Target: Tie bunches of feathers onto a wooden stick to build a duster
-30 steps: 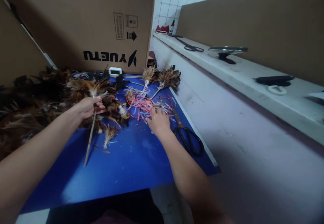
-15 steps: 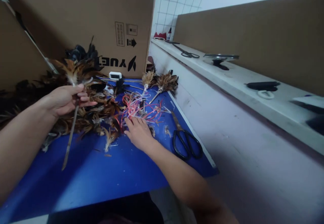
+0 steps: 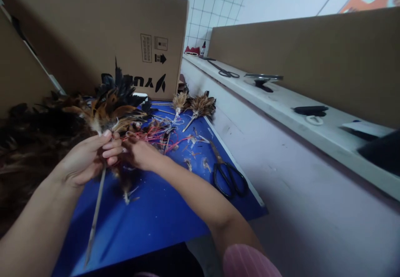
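Note:
My left hand (image 3: 90, 156) is closed around the thin stick of a feather duster (image 3: 109, 110), just below its brown and black feathers. The bare stick (image 3: 96, 214) slants down toward the table's front edge. Close against the left fingers, my right hand (image 3: 140, 154) is curled with pink plastic strings (image 3: 153, 133) trailing from it; its fingertips are partly hidden and blurred. Beneath the hands lies a loose feather tuft (image 3: 125, 189). To the left spreads a large dark heap of feathers (image 3: 37, 143).
Black-handled scissors (image 3: 228, 179) lie at the right of the blue table (image 3: 168, 210). Feather bunches (image 3: 201, 106) lie at its back right corner. A cardboard box (image 3: 125, 31) stands behind. Along the right runs a ledge (image 3: 268, 97) holding small scissors (image 3: 226, 72) and other items.
My right hand has moved left from the string pile to my left hand, drawing pink strings along. The feather duster has shifted slightly right and down, still in my left hand.

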`<state>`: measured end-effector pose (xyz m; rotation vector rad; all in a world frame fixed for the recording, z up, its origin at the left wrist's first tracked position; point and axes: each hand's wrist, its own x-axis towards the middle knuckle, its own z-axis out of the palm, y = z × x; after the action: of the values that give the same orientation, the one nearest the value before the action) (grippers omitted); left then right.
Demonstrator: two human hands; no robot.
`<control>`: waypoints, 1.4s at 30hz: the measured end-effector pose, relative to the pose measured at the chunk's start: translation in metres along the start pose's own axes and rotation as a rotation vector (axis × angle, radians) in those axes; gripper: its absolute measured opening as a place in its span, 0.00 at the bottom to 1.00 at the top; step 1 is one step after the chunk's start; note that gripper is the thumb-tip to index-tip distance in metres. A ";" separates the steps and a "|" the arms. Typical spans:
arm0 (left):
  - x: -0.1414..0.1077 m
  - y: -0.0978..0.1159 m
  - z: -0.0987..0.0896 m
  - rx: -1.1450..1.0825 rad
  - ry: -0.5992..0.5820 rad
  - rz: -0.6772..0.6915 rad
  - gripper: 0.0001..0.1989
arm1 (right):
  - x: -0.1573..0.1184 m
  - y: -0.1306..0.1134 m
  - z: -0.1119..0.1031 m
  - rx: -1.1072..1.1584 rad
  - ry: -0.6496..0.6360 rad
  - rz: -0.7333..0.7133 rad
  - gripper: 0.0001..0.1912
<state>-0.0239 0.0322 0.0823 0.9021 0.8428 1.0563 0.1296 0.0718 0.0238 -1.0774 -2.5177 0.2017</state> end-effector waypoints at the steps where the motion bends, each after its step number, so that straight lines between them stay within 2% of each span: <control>1: 0.002 -0.003 -0.005 -0.007 -0.004 -0.014 0.08 | -0.003 0.009 -0.009 -0.033 0.053 0.005 0.15; 3: 0.004 -0.007 -0.011 -0.032 -0.019 -0.047 0.08 | -0.011 0.031 -0.026 -0.118 0.140 0.090 0.18; 5: 0.004 -0.009 -0.014 -0.067 -0.026 -0.060 0.08 | -0.019 0.057 -0.039 -0.149 0.187 0.278 0.19; 6: 0.004 -0.009 -0.014 -0.086 -0.023 -0.061 0.08 | -0.021 0.069 -0.043 -0.174 0.159 0.358 0.19; 8: 0.002 -0.009 -0.012 -0.113 -0.001 -0.068 0.08 | -0.023 0.091 -0.045 -0.250 0.046 0.430 0.19; 10: 0.000 -0.010 -0.009 -0.125 0.021 -0.076 0.07 | -0.022 0.105 -0.042 -0.296 -0.029 0.439 0.19; 12: 0.000 -0.010 -0.008 -0.127 0.029 -0.071 0.06 | -0.019 0.112 -0.039 -0.305 -0.051 0.425 0.16; 15: 0.002 -0.012 -0.008 -0.121 0.014 -0.062 0.07 | -0.013 0.115 -0.045 -0.287 -0.028 0.414 0.15; 21: 0.004 -0.014 -0.009 -0.119 -0.005 -0.065 0.08 | -0.005 0.120 -0.075 -0.206 0.001 0.401 0.13; 23: 0.003 -0.015 -0.008 -0.120 0.002 -0.070 0.08 | -0.005 0.121 -0.073 -0.201 -0.007 0.404 0.12; 28: 0.001 -0.015 -0.007 -0.140 -0.017 -0.065 0.08 | -0.007 0.121 -0.049 -0.195 -0.033 0.427 0.08; 31: 0.001 -0.016 -0.008 -0.172 -0.012 -0.079 0.08 | -0.004 0.121 -0.048 -0.139 0.008 0.436 0.08; 36: 0.003 -0.018 -0.010 -0.161 -0.006 -0.091 0.10 | 0.000 0.116 -0.084 0.018 0.115 0.411 0.12; 40: 0.006 -0.021 -0.011 -0.168 -0.018 -0.088 0.10 | -0.004 0.107 -0.116 0.406 0.265 0.383 0.10; 42: 0.007 -0.023 -0.012 -0.179 -0.035 -0.080 0.08 | -0.007 0.103 -0.126 0.499 0.293 0.387 0.09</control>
<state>-0.0246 0.0363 0.0560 0.7285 0.7365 1.0256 0.2540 0.1358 0.1075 -1.2541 -1.8428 0.6838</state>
